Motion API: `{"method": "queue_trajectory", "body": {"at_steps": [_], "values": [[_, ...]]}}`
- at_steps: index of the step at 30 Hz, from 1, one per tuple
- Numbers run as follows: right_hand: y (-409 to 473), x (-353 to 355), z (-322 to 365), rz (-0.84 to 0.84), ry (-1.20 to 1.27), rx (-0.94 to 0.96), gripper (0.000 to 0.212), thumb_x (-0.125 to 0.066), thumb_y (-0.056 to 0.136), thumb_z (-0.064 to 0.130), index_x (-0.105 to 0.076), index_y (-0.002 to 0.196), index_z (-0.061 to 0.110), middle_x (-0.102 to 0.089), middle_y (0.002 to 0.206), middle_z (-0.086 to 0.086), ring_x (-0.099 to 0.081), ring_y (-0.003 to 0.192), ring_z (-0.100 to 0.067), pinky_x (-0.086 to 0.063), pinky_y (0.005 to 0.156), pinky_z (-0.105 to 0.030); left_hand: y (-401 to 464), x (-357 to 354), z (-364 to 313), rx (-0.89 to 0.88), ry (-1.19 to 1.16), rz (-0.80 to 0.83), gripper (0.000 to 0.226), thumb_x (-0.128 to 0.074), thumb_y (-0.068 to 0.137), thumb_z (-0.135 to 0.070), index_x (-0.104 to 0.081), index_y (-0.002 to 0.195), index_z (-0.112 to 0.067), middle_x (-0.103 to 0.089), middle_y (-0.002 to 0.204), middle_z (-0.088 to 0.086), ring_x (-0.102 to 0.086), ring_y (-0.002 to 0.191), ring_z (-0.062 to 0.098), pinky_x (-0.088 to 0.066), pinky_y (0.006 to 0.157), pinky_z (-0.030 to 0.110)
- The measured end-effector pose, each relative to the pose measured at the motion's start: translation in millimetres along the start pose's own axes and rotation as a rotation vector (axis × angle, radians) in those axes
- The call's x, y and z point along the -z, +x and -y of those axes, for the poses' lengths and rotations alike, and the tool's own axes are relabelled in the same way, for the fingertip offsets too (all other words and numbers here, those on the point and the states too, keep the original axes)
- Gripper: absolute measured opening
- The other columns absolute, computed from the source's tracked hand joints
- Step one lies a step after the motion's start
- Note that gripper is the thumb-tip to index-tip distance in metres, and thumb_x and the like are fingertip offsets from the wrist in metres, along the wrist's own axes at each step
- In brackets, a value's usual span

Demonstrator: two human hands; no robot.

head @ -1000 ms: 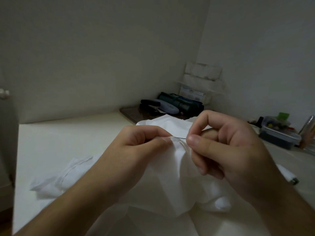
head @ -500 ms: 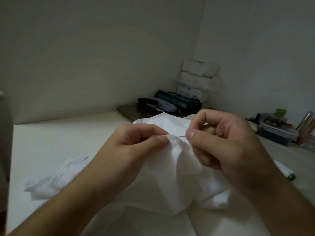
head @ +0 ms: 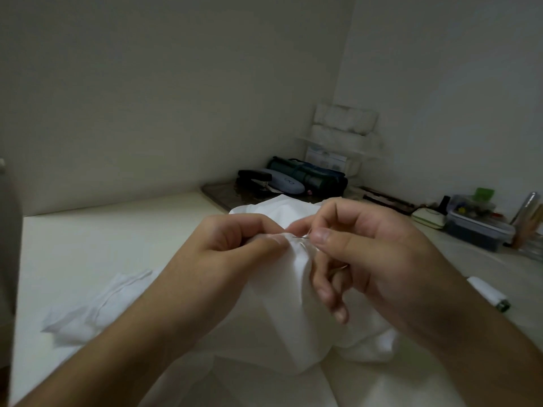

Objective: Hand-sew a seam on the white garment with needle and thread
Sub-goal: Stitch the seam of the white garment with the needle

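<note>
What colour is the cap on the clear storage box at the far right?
Bright green, seen in the head view atop the storage box as a green cap.

Both forearms were bare to the frame's edge, no sleeve showing, and the left hand [head: 229,254] and right hand [head: 373,254] had short, unpainted nails.

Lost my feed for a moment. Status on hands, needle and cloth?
Left hand pinching bunched white garment. Right hand pinching needle at the fold, tip toward left fingers. Nothing blocking the seam.
</note>
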State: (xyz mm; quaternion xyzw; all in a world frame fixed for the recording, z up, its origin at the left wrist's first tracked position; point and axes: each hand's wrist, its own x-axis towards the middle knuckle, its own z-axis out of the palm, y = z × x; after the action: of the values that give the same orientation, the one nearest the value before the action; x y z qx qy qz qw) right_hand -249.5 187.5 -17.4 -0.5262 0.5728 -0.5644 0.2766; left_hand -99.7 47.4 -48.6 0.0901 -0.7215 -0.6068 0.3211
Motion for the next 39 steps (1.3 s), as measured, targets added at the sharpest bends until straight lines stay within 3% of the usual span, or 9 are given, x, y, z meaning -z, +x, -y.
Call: {"method": "queue_trajectory", "body": {"at_steps": [3,5,8,10,14,28,33,39], "values": [[2.5,1.3,-3.2,-0.010,-0.004,-0.010,0.017,-0.064,0.091,0.019,-0.065,0.086,0.003,-0.065,0.080,-0.027,-0.062,0.063,-0.031,-0.052,0.056,-0.037,0.4,-0.4,-0.3,-0.008,0.005,0.003,0.023,-0.065,0.088,-0.033,-0.075,0.077,-0.015,-0.067,0.071,0.012,-0.060,0.066,0.018,-0.042,0.066,0.035],[3.7,1.4,-4.6,-0.039,-0.052,0.023,0.015,-0.065,0.091,0.018,-0.067,0.084,0.005,-0.065,0.082,-0.026,-0.063,0.069,-0.029,-0.052,0.068,-0.039,0.0,-0.4,-0.5,-0.015,0.002,-0.003,0.022,-0.066,0.087,-0.033,-0.073,0.074,-0.016,-0.065,0.068,0.006,-0.057,0.064,0.015,-0.041,0.063,0.033],[3.8,-0.1,-3.9,-0.076,-0.106,0.059,0.013,-0.065,0.088,0.018,-0.067,0.079,0.009,-0.069,0.082,-0.017,-0.065,0.071,-0.026,-0.053,0.074,-0.038,-0.8,-0.9,-1.1,-0.013,-0.005,-0.015,0.022,-0.067,0.086,-0.034,-0.072,0.072,-0.017,-0.064,0.068,0.008,-0.056,0.065,0.019,-0.040,0.065,0.038],[3.2,-1.3,-2.4,-0.096,-0.145,0.080,0.013,-0.064,0.087,0.018,-0.066,0.077,0.009,-0.070,0.080,-0.013,-0.068,0.071,-0.022,-0.054,0.074,-0.029,-1.1,-1.3,-2.1,-0.012,-0.008,-0.018,0.022,-0.067,0.085,-0.034,-0.070,0.070,-0.018,-0.063,0.069,0.008,-0.055,0.065,0.019,-0.039,0.064,0.037],[1.7,-3.2,1.5,-0.127,-0.196,0.129,0.014,-0.063,0.085,0.014,-0.063,0.075,0.005,-0.071,0.076,-0.005,-0.070,0.072,-0.018,-0.054,0.070,-0.018,-1.4,-0.7,-4.2,-0.020,-0.006,-0.018,0.021,-0.067,0.084,-0.032,-0.069,0.068,-0.019,-0.062,0.065,0.003,-0.055,0.060,0.014,-0.042,0.055,0.021],[1.3,-3.6,1.8,-0.157,-0.162,0.140,0.012,-0.063,0.084,0.011,-0.062,0.073,0.006,-0.072,0.083,-0.005,-0.070,0.066,-0.022,-0.057,0.069,-0.025,-2.1,-1.3,-1.9,-0.065,0.000,-0.053,0.019,-0.069,0.084,-0.031,-0.074,0.074,-0.016,-0.066,0.066,0.005,-0.057,0.060,0.014,-0.043,0.053,0.020],[1.0,-4.0,3.0,-0.162,-0.190,0.153,0.012,-0.064,0.085,0.011,-0.063,0.073,0.009,-0.072,0.079,-0.004,-0.071,0.068,-0.022,-0.057,0.071,-0.024,-1.6,-1.3,0.0,-0.077,0.007,-0.039,0.019,-0.071,0.086,-0.033,-0.080,0.083,-0.016,-0.075,0.075,0.010,-0.065,0.066,0.015,-0.048,0.061,0.026],[-0.2,-5.5,3.4,-0.175,-0.213,0.159,0.021,-0.066,0.093,-0.009,-0.061,0.075,0.001,-0.070,0.077,-0.003,-0.068,0.065,-0.018,-0.056,0.067,-0.023,-2.6,-1.1,-0.3,-0.082,0.007,-0.034,0.018,-0.071,0.087,-0.032,-0.077,0.077,-0.018,-0.072,0.069,0.005,-0.063,0.060,0.010,-0.046,0.055,0.020]]}}
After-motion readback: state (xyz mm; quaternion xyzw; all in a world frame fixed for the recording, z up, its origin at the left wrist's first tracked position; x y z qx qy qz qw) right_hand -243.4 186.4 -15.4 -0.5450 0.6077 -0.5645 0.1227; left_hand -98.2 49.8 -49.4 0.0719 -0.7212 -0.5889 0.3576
